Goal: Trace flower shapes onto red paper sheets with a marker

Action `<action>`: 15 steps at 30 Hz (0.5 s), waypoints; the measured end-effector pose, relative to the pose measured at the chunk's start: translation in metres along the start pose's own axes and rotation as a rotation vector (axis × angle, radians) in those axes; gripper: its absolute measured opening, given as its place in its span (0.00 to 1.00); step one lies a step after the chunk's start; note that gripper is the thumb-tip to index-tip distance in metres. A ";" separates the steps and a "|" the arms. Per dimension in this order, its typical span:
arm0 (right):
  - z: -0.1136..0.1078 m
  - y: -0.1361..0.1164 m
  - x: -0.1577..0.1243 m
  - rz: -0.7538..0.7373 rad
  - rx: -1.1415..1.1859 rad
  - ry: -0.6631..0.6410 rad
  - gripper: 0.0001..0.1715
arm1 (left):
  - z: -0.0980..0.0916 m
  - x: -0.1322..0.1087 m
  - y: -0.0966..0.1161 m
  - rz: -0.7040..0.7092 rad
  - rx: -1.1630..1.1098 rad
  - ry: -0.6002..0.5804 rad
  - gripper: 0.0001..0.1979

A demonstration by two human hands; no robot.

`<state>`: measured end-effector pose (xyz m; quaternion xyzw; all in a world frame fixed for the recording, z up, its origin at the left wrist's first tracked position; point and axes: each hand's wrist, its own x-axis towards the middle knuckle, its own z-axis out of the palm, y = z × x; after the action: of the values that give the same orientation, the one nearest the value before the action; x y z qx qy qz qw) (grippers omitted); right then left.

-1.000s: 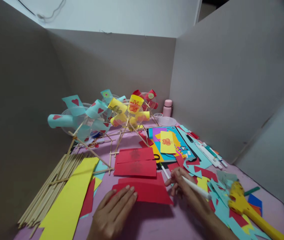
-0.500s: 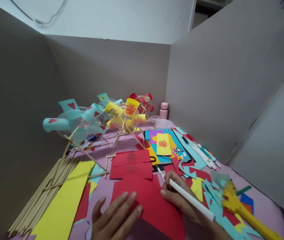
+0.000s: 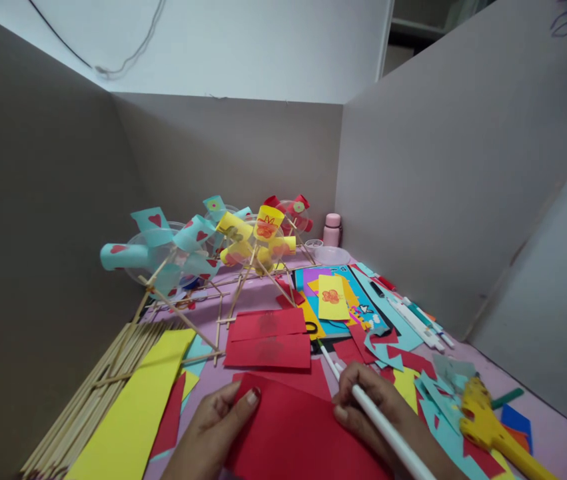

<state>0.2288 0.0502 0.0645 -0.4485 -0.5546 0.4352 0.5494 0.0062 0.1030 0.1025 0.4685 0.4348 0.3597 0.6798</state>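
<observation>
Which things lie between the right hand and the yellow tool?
In the head view, paper scraps, light-blue, yellow and red, lie between the right hand and the yellow tool.

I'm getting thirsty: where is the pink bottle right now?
In the head view, the pink bottle stands right of centre at the far end of the table, just behind the clear plastic disc.

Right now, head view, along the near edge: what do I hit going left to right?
Sticks → yellow sheet → left hand → held red sheet → right hand → yellow tool.
</observation>
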 end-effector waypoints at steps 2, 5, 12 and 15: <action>-0.003 -0.001 0.001 0.037 0.109 0.016 0.14 | 0.003 -0.001 -0.003 0.014 -0.070 0.034 0.17; -0.008 -0.004 0.003 0.067 0.205 0.093 0.18 | 0.002 0.001 -0.008 0.022 -0.155 0.089 0.18; -0.003 0.009 0.006 0.087 0.371 0.332 0.17 | -0.010 0.007 -0.014 -0.023 -0.193 0.279 0.21; 0.000 0.012 0.006 0.100 0.349 0.314 0.16 | -0.012 0.009 -0.015 -0.011 -0.264 0.292 0.18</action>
<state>0.2290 0.0582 0.0545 -0.4361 -0.3557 0.4759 0.6759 -0.0001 0.1101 0.0834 0.3159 0.4804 0.4738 0.6670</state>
